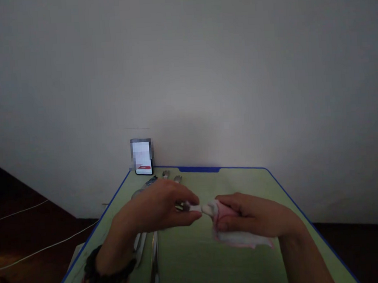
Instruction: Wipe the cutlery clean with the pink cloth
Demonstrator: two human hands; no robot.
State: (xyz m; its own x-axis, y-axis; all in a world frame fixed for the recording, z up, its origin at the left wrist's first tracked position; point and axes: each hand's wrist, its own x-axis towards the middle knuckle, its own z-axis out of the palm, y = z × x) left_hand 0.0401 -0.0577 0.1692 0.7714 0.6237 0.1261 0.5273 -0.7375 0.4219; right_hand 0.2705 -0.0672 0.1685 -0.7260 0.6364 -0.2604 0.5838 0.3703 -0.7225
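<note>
The utensil (pixel 195 208) stretches sideways from left fingers (pixel 190 218) to cloth (pixel 226 214).

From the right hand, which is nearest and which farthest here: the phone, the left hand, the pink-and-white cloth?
1. Pink-and-white cloth: in the right hand.
2. Left hand: just leftward.
3. Phone: table's far-left corner.

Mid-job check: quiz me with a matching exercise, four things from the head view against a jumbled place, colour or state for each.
Things:
1. Phone
2. Cloth
3. Bracelet
4. Tabletop

Descriptions:
A. Black beads, at the wrist of the left hand
B. Propped up, screen lit, at the far left corner
C. Pale green with blue edging
D. Pink and white, gripped in the right hand

Pairs: 1-B, 2-D, 3-A, 4-C
</note>
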